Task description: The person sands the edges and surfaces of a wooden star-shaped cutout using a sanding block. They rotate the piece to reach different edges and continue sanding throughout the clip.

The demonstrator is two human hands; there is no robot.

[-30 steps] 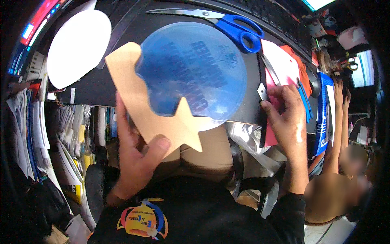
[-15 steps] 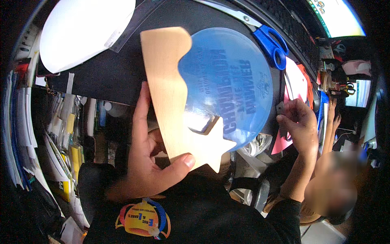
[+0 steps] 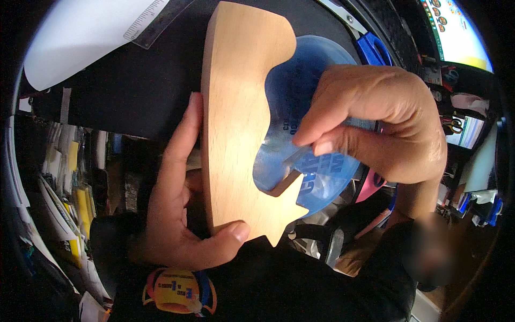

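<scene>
My left hand [image 3: 179,214] grips a pale wooden cut-out shape [image 3: 238,118] with a pointed lower end, thumb across its lower front and fingers along its left edge. Behind the wood lies a round translucent blue plastic disc [image 3: 314,177] with dark print. My right hand [image 3: 375,123] comes in from the right and pinches a small thin grey piece [image 3: 295,155] against the disc, right at the wood's curved cut edge. Both hands are raised close to the camera over a black desk surface [image 3: 134,91].
A white oval sheet [image 3: 75,43] and a clear ruler [image 3: 150,21] lie at the upper left. Blue-handled scissors [image 3: 375,48] sit behind the disc. A lit screen [image 3: 456,27] is at the upper right. Stacked papers [image 3: 64,182] fill the left side.
The wood and blue disc have come much closer to the camera. My right hand moved from the desk's right edge onto the disc and now pinches a small grey piece.
</scene>
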